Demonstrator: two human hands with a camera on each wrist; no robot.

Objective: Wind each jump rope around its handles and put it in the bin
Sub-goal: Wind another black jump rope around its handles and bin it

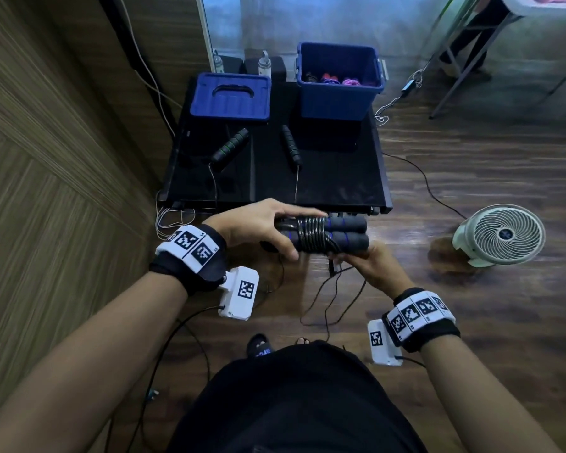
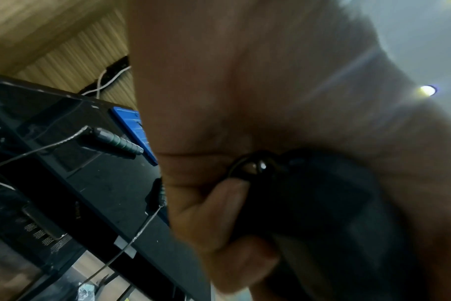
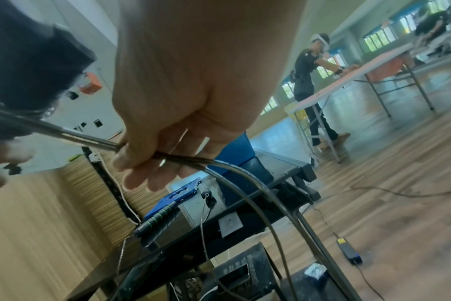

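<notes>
Jump-rope handles (image 1: 330,235), two grey ones with blue rings, were held side by side in front of the body in the head view, just short of the black table (image 1: 340,184). They were gripped at their left end by the left hand (image 1: 258,228), fingers curled over the top, thumb underneath. Several turns of black cord (image 1: 312,235) were already laid around the pair. From below, the loose cord was pinched by the right hand (image 1: 368,263), and the slack was left hanging toward the floor. On the table a second rope was seen unwound, its green-ringed handles (image 1: 231,144) lying apart. Behind them stood the blue bin (image 1: 339,99), with coloured bundles inside, and the blue lid (image 1: 231,96) lay flat beside it. A white fan (image 1: 500,235) was standing on the floor to the right.

From the left wrist, the picture was mostly filled by the palm (image 2: 245,91), blurred. The dark handle end (image 2: 322,193) was seen clamped in the curled fingers (image 2: 219,213). One green-ringed handle (image 2: 113,142) was caught on the table beyond.

From the right wrist, the cord (image 3: 90,139) was shown pulled taut toward the handles and nipped between thumb and fingers (image 3: 152,175). Past the hand it was seen dropping away in a loop (image 3: 258,203). Another person (image 3: 309,81) was visible at a far table.
</notes>
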